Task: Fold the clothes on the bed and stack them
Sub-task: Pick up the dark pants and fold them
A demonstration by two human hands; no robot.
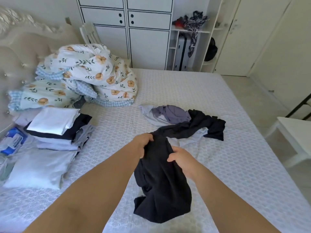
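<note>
Ok so from my feed, both hands are bunched into the same dark garment [161,182], lifted a bit off the bed [235,165]. Left hand [143,143] has its fingers curled tight into the top of the fabric, and the right hand [180,158] is clamped on just beside it, thumb on top, so nothing's loose there. Most of the cloth hangs below the grip in a crumpled bundle, with another part trailing away beyond the hands into the unfolded pile [168,115] of lilac and pale stuff. Off to the left of the grip sits the folded stack [55,126], a white piece on top. Further back left there's a floral duvet [94,73] heaped up.
</note>
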